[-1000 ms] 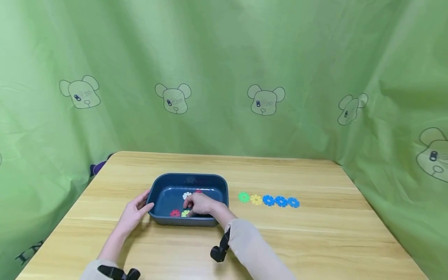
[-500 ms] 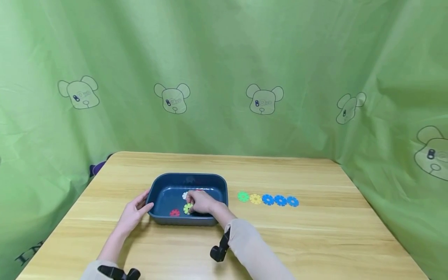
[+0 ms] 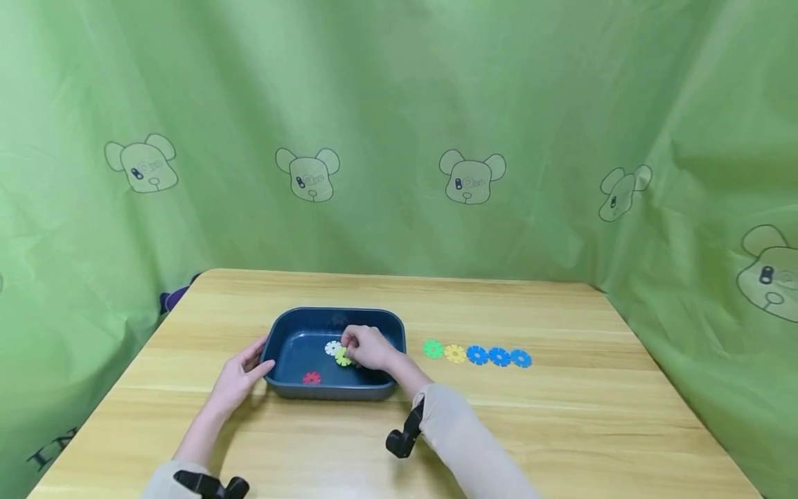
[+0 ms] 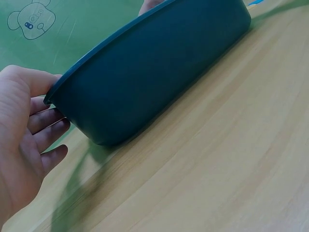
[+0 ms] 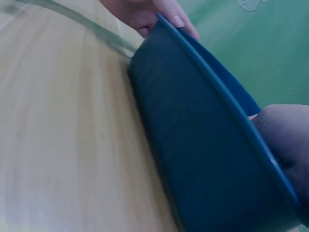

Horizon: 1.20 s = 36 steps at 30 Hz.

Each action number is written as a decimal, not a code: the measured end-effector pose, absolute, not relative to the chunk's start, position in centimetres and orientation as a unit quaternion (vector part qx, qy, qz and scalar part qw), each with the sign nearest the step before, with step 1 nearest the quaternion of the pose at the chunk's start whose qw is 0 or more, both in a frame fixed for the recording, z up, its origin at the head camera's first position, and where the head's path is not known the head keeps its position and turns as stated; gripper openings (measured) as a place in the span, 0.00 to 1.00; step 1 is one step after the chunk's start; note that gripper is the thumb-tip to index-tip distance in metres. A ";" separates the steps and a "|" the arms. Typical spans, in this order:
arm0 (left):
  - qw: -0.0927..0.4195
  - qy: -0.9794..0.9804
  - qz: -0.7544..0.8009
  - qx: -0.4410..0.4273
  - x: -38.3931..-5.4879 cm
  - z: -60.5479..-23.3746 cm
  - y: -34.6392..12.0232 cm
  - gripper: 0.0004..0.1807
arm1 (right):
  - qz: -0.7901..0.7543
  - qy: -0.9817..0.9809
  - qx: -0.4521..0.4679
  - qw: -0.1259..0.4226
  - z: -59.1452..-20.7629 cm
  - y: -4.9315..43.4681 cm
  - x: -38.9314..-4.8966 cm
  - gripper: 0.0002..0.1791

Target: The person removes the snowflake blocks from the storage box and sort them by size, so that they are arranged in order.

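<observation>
A dark blue plastic basin [image 3: 339, 392] stands on the table. My left hand [image 3: 233, 382] grips its left end, thumb over the rim and fingers against the outside, as the left wrist view shows from close by. Inside the basin, my right hand [image 3: 370, 348] pinches a yellow-green snowflake disc [image 3: 343, 357] between thumb and fingers. A white snowflake disc [image 3: 332, 348] lies just left of it, and a red snowflake disc [image 3: 312, 378] lies near the front wall. In the right wrist view the basin wall [image 5: 193, 125] hides most of my right hand.
On the wooden table [image 3: 561, 430], right of the basin, runs a row of snowflake discs: a green disc [image 3: 433, 348], a yellow disc [image 3: 455, 354], then blue discs [image 3: 499, 357]. A green curtain [image 3: 399, 83] hangs behind the table and at its sides.
My right hand has moved back and to the right inside the basin, taking the yellow-green snowflake disc along from near the front wall. A second red disc is now hidden. My left hand stays put.
</observation>
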<state>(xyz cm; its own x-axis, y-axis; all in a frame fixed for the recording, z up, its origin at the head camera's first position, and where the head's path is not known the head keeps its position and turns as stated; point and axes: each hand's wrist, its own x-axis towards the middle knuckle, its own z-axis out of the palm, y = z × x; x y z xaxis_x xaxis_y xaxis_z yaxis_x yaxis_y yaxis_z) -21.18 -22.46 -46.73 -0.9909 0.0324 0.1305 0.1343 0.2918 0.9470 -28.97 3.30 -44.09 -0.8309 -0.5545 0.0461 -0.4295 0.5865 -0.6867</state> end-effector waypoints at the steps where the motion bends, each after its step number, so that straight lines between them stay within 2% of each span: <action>1: 0.043 -0.803 -0.592 -0.052 -21.1 -46.7 -22.4 0.31 | -0.373 0.883 -0.271 0.092 -44.0 3.5 -29.0 0.05; 7: 0.044 -0.802 -0.594 -0.048 -21.0 -46.7 -22.4 0.31 | -0.428 0.862 -0.248 0.107 -43.2 5.0 -29.2 0.04; 15: 0.044 -0.804 -0.592 -0.040 -20.9 -46.7 -22.4 0.31 | -0.501 0.823 -0.245 0.103 -41.8 7.0 -29.0 0.03; 22: 0.048 -0.805 -0.590 -0.040 -20.9 -46.7 -22.4 0.31 | -0.535 0.816 -0.202 0.086 -40.9 9.5 -29.0 0.05; 36: 0.043 -0.807 -0.587 -0.034 -20.8 -46.6 -22.5 0.31 | -0.607 0.779 -0.142 0.061 -42.2 17.0 -28.7 0.09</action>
<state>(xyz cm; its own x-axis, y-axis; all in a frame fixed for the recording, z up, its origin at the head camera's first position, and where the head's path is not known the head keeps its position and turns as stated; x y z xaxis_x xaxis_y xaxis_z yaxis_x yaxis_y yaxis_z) -20.85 -22.48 -46.64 -0.9940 0.0055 0.1091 0.1055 0.3076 0.9457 -28.68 16.99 -42.22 -0.9520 -0.2961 0.0780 -0.1479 0.2215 -0.9639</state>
